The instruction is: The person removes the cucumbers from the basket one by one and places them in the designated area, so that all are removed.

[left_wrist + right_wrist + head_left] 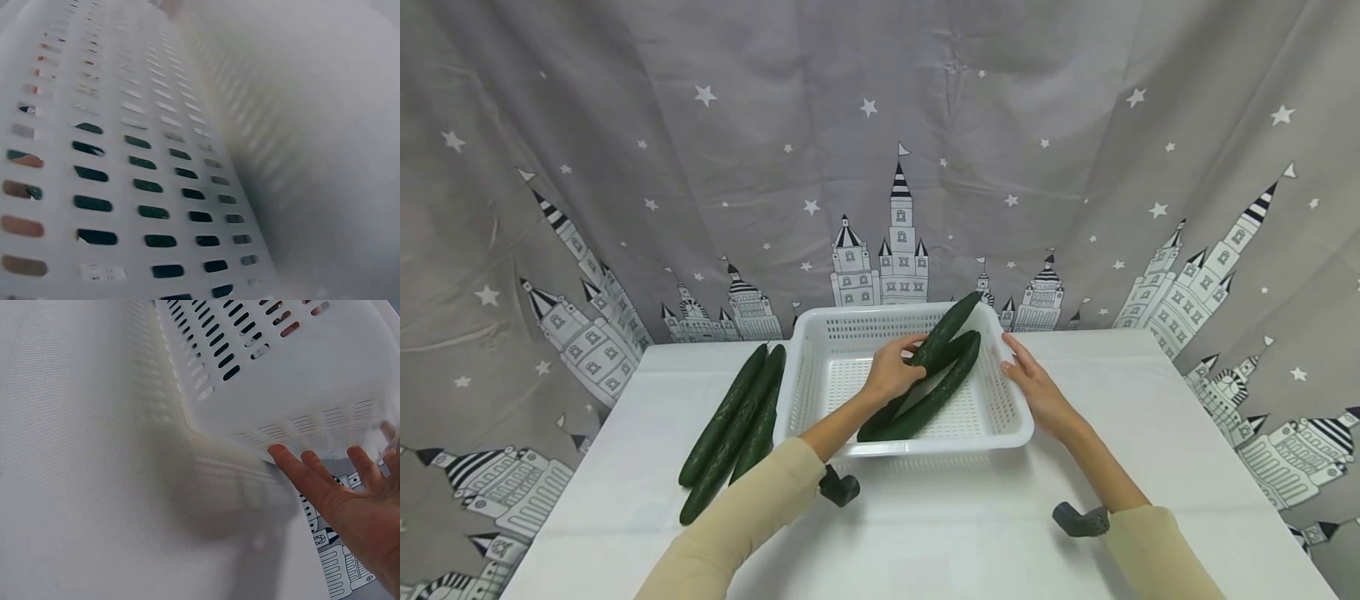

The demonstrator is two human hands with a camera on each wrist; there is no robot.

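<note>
A white slotted plastic basket (pixel 910 447) stands at the middle of the table. My left hand (pixel 895 371) reaches over its front rim and grips a dark green cucumber (pixel 957 317), which slants up to the right. Beneath and beside it in the basket lie other cucumbers, among them a curved one (pixel 951 387). My right hand (pixel 1037 387) is at the basket's right side. In the right wrist view its straight, spread fingers (pixel 306 475) touch the basket's outer wall. The left wrist view shows the slotted wall (pixel 125 187), with dark green behind it and the left hand mostly hidden.
Left of the basket, several cucumbers (pixel 730 433) lie side by side on the white table (pixel 970 533). A grey curtain (pixel 760 167) printed with castles and stars hangs behind the table. Dark wrist-camera pieces (pixel 1078 521) stick out from both wrists.
</note>
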